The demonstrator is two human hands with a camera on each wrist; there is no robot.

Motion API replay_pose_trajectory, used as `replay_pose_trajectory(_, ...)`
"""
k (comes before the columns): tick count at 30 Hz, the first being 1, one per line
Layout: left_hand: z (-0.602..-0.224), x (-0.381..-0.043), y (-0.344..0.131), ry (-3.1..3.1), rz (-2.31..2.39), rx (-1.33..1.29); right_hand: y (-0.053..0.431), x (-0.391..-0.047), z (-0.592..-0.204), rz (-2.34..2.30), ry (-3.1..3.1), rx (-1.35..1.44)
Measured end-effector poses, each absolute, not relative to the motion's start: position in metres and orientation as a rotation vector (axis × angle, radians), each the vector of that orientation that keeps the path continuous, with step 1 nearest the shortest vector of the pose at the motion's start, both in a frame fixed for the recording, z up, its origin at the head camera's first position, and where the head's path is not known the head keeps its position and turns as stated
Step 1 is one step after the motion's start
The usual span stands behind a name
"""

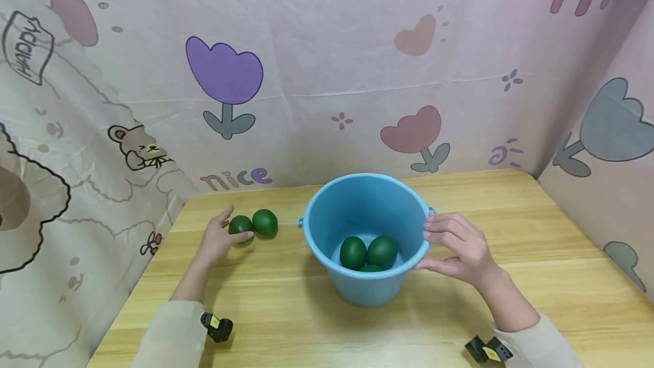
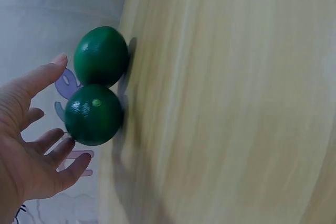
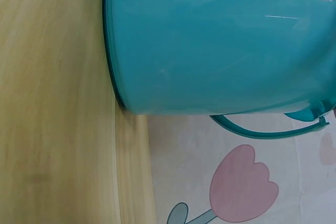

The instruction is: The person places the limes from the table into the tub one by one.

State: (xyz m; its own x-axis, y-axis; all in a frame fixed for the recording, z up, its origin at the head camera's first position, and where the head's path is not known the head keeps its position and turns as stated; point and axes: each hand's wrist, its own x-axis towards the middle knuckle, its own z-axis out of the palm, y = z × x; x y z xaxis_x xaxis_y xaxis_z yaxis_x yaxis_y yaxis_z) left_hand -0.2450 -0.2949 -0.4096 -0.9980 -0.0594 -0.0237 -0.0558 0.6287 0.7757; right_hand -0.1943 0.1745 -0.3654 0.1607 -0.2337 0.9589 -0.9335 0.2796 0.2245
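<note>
Two green limes sit side by side at the back left of the table. My left hand (image 1: 217,238) reaches around the nearer lime (image 2: 94,115), its thumb and fingers spread on either side. Touching that lime is the other lime (image 1: 265,222), farther from my palm. A light blue bucket (image 1: 364,294) stands upright mid-table with several limes (image 1: 382,251) inside at the bottom. At the bucket's right rim, my right hand (image 1: 462,246) holds on, fingertips over the edge by the handle lug and thumb lower along the front side.
The wooden table (image 1: 265,322) runs back to a printed cloth (image 1: 317,72) hanging behind it, with more cloth at both sides. Down the bucket's far side hangs its blue handle (image 3: 268,134), visible in the right wrist view.
</note>
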Motion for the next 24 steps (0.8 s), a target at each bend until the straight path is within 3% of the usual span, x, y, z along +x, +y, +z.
replay_pose_trajectory(24,-0.438,-0.254,-0.28,-2.723,-1.323,0.266,0.174,-0.194,-0.365,0.728,-1.34,1.21)
